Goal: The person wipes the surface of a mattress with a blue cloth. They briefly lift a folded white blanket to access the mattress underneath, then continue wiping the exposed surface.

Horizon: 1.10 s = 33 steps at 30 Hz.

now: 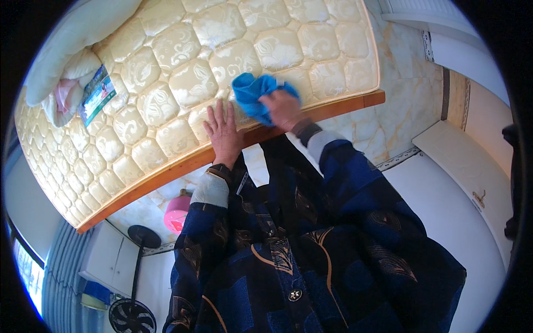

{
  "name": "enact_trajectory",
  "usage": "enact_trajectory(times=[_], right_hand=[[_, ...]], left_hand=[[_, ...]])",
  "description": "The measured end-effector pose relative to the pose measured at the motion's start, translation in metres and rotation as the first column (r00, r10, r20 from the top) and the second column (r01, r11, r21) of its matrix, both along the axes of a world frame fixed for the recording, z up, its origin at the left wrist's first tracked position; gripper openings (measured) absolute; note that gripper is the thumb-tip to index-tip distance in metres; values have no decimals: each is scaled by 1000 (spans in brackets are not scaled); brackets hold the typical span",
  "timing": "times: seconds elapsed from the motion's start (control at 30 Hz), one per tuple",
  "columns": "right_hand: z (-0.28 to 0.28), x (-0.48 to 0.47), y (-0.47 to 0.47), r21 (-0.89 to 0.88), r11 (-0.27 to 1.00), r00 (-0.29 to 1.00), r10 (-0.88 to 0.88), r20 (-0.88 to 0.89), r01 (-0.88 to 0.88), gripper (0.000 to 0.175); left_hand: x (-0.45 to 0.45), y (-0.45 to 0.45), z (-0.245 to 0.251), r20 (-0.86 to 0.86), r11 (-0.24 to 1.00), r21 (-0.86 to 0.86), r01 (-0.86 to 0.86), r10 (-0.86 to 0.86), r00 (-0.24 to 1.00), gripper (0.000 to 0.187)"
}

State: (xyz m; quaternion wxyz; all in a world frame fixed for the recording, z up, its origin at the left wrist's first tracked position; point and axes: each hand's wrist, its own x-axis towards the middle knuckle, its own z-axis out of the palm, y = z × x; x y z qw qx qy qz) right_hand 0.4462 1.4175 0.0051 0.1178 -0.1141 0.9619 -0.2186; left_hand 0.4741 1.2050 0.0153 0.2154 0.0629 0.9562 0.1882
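My right hand [283,110] grips a crumpled blue cloth [251,93] against the near edge of a quilted cream mattress [193,83]. Slight blur covers that hand. To its left, my left hand [225,131] rests flat on the mattress, fingers spread, with nothing in it. Along the mattress's near side runs a wooden bed frame rail [175,174], just under both wrists. Part of the mattress beneath the cloth is hidden.
White bedding [83,27] is bunched at the far left, beside a printed label [98,96] on the mattress. A pink container [177,214] and a black standing fan [132,315] stand on the left. An open door [466,175] is at right.
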Motion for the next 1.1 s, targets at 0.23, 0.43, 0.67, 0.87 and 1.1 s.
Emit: enact_trajectory(times=[0.23,0.43,0.67,0.87,1.1], right_hand=[[13,-8,117,360,736,785,-619,12,574,18],[-3,35,22,-139,990,976,1,217,30,14],[8,-8,91,193,944,962,-256,-91,269,8],[20,-6,191,397,623,650,-756,85,673,20],[0,46,72,130,985,992,-123,42,116,6]], left_hand=[[2,-4,1,-27,996,70,-57,59,998,89],[1,23,3,1,999,-12,-36,36,999,88],[3,36,2,1,999,28,42,-42,999,83],[0,57,2,-21,990,99,104,-102,995,79],[-7,62,8,1,980,38,193,-193,981,76]])
